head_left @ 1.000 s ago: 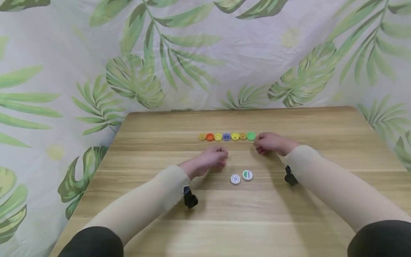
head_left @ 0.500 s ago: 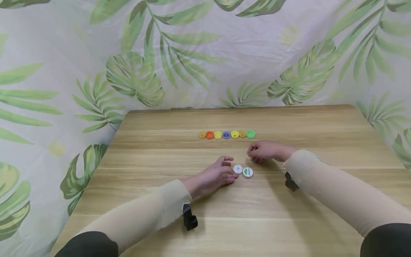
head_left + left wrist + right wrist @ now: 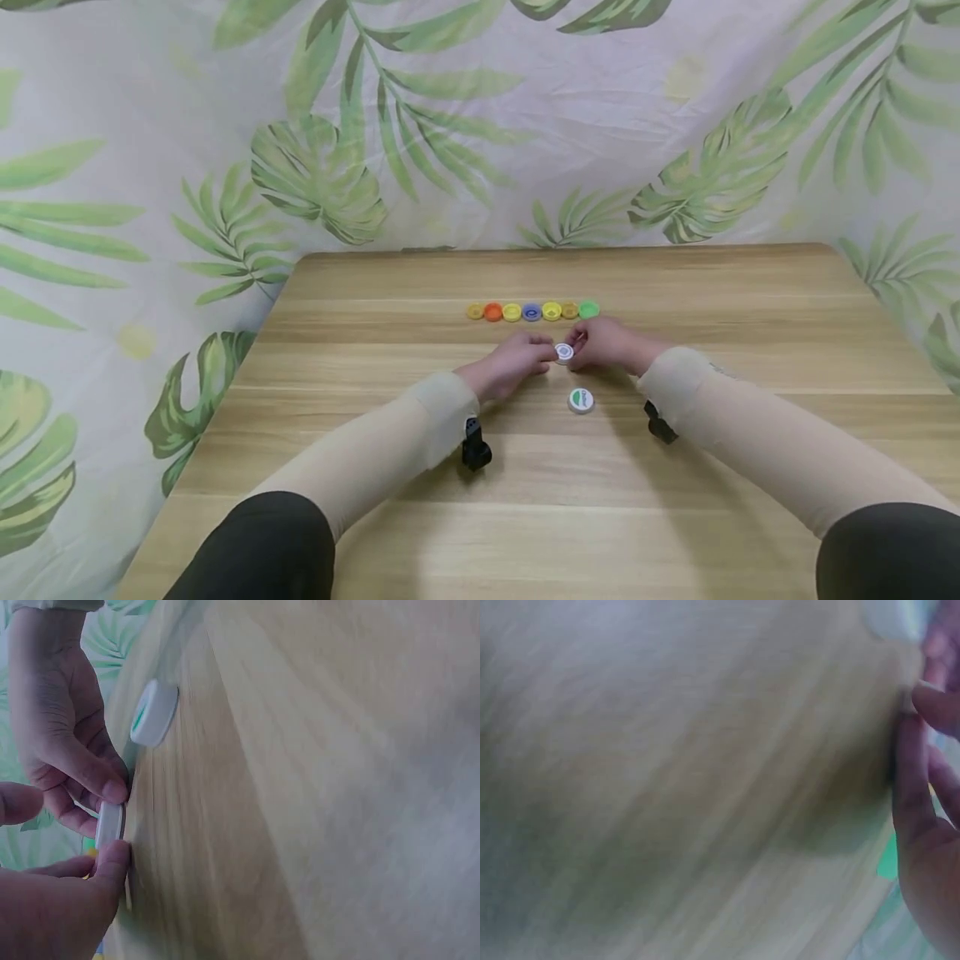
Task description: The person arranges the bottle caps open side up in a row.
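Observation:
In the head view, a small white bottle cap (image 3: 564,353) with a grey print on top sits between my two hands. My left hand (image 3: 513,367) pinches its left side between thumb and fingers. From the other side my right hand (image 3: 607,343) grips its right edge. The left wrist view shows the cap (image 3: 109,825) on edge, with thumbs and fingertips of both hands at its opposite ends, close over the table. A second white cap (image 3: 581,401) with a green mark lies nearer to me. In the right wrist view, my right hand (image 3: 922,847) is blurred.
Just beyond my hands, several coloured caps lie in a straight row, from an amber cap (image 3: 475,311) through a blue one (image 3: 532,312) to a green one (image 3: 588,309). A leaf-patterned cloth (image 3: 450,167) hangs behind the wooden table (image 3: 360,300).
My left hand reached down to the grey-printed white cap, then brought it away from me to my right hand. The right hand drew back from the row's green end and now grips the cap too.

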Demonstrator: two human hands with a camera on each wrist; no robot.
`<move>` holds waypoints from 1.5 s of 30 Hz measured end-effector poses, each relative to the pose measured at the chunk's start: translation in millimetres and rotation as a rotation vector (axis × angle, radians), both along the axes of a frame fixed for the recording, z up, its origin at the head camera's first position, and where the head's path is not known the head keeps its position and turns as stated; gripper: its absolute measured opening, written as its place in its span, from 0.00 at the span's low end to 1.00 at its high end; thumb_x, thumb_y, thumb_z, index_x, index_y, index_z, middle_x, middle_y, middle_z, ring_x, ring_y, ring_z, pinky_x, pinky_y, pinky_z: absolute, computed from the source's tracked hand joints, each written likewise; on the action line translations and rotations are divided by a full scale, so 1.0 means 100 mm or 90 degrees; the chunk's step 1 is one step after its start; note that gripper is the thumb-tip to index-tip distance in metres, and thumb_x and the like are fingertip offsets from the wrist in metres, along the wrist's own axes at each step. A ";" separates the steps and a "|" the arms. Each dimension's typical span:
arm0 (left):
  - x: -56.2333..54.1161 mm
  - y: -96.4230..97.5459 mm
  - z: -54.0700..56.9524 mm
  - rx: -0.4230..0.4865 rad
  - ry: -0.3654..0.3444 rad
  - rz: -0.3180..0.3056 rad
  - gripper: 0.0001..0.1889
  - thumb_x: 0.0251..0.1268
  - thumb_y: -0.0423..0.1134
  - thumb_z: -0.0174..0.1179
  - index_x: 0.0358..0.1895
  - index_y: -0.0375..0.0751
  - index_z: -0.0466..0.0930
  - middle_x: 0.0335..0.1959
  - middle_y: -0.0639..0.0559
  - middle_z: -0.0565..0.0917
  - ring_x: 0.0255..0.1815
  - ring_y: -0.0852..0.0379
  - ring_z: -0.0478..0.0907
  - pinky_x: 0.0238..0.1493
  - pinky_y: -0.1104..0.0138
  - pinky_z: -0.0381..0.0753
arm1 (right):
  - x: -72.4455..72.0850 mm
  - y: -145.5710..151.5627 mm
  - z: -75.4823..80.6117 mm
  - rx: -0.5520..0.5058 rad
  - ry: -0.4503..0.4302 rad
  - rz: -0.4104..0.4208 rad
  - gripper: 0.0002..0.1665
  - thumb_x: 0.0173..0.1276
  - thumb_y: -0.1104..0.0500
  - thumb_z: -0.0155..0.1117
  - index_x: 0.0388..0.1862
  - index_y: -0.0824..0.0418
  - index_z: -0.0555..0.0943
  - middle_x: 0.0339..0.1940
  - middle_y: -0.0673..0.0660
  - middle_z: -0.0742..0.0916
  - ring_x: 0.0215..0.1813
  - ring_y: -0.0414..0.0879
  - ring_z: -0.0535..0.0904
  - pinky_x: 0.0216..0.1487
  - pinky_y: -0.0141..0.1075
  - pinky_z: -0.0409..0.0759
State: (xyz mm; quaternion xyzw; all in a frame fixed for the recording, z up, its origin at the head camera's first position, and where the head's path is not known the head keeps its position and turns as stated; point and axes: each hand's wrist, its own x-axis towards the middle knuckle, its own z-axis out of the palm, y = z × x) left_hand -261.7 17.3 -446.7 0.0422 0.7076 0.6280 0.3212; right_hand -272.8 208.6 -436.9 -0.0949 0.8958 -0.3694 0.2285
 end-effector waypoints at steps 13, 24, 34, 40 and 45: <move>-0.17 0.05 0.05 -0.105 0.077 -0.019 0.15 0.75 0.28 0.56 0.59 0.25 0.79 0.54 0.38 0.83 0.48 0.49 0.81 0.54 0.64 0.84 | -0.04 0.08 0.04 -0.062 -0.025 0.008 0.16 0.66 0.66 0.70 0.51 0.73 0.82 0.38 0.57 0.86 0.39 0.43 0.80 0.43 0.33 0.81; -0.31 0.20 0.11 -0.064 0.099 0.028 0.12 0.75 0.30 0.58 0.55 0.25 0.80 0.49 0.39 0.83 0.50 0.48 0.82 0.55 0.62 0.84 | -0.08 0.18 0.13 -0.129 -0.017 -0.051 0.17 0.75 0.65 0.62 0.54 0.78 0.79 0.46 0.65 0.87 0.44 0.47 0.84 0.51 0.37 0.85; -0.44 0.40 0.22 0.021 0.150 0.105 0.10 0.75 0.28 0.59 0.53 0.27 0.74 0.47 0.38 0.81 0.53 0.43 0.83 0.57 0.60 0.84 | -0.20 0.25 0.32 -0.151 0.013 -0.091 0.21 0.80 0.63 0.57 0.60 0.81 0.74 0.57 0.75 0.81 0.53 0.58 0.83 0.61 0.48 0.82; -0.54 0.52 0.23 0.052 0.143 0.137 0.10 0.77 0.30 0.59 0.53 0.28 0.74 0.48 0.39 0.80 0.56 0.42 0.82 0.61 0.56 0.82 | -0.23 0.28 0.46 -0.158 0.019 -0.116 0.22 0.81 0.63 0.54 0.62 0.81 0.71 0.60 0.75 0.78 0.60 0.65 0.78 0.66 0.50 0.78; -0.57 0.63 0.29 0.070 0.136 0.150 0.12 0.78 0.32 0.56 0.56 0.27 0.76 0.51 0.39 0.81 0.56 0.46 0.82 0.61 0.59 0.82 | -0.26 0.34 0.50 -0.206 0.032 -0.188 0.18 0.81 0.64 0.56 0.60 0.78 0.71 0.55 0.70 0.79 0.53 0.56 0.81 0.65 0.48 0.79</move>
